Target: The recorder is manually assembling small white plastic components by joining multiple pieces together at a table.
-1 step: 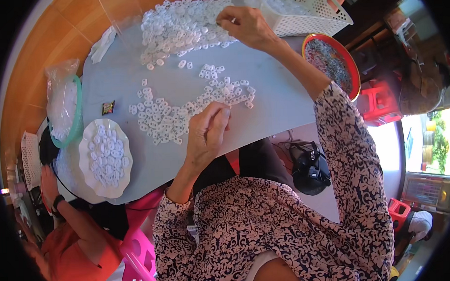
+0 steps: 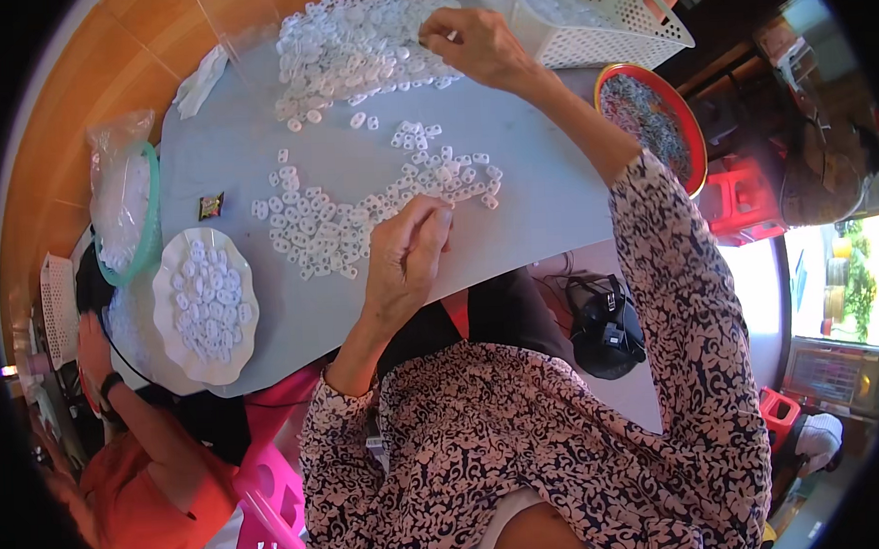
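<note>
Above the table's near edge, my left hand point(image 2: 408, 254) is closed, thumb against curled fingers; whatever it may hold is hidden. My right hand point(image 2: 480, 48) reaches to the far side, its fingers pinched together at the right end of a big heap of small white plastic pieces point(image 2: 354, 45). I cannot make out anything between those fingertips. Just beyond my left hand lies a loose spread of similar white pieces point(image 2: 312, 226), oval with small holes. A scalloped white dish point(image 2: 172, 327) at the left holds more of them.
The grey table point(image 2: 532, 155) carries a small dark wrapped packet point(image 2: 211, 206). A white perforated basket point(image 2: 601, 48) and a red-rimmed bowl point(image 2: 691, 135) stand far right. Left are a green-rimmed basin point(image 2: 153, 226) with a plastic bag and another person's arm point(image 2: 139, 411). Red stools point(image 2: 742, 204) stand right.
</note>
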`<action>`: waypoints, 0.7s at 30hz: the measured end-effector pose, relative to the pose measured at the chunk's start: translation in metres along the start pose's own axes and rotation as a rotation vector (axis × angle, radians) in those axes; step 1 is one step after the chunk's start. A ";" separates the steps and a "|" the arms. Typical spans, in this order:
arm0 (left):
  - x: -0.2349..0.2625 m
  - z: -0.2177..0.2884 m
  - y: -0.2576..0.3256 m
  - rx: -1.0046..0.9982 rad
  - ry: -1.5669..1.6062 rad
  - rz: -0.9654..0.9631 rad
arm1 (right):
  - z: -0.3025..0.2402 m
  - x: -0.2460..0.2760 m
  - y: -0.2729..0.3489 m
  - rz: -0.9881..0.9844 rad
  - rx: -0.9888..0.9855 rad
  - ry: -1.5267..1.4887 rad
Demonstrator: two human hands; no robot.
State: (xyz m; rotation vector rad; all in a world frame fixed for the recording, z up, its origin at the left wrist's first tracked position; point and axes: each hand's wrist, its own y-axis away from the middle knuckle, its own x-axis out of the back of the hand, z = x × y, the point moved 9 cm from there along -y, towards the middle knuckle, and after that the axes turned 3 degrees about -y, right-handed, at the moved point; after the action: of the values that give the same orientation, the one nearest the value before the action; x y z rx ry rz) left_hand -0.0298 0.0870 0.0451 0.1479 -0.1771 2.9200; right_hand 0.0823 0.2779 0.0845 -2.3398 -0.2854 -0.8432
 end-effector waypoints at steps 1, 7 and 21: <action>0.002 -0.003 0.002 0.018 0.006 0.003 | 0.005 -0.012 -0.005 -0.042 -0.025 0.038; -0.025 0.009 0.002 -0.037 -0.125 -0.226 | 0.002 -0.045 -0.025 0.023 0.058 0.001; -0.029 0.002 0.007 -0.093 -0.228 -0.228 | 0.004 -0.039 -0.045 0.090 0.245 0.112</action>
State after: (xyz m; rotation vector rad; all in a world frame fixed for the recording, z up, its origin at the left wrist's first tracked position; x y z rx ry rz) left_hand -0.0026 0.0739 0.0432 0.4554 -0.3099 2.6568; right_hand 0.0364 0.3153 0.0789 -2.0553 -0.2207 -0.8415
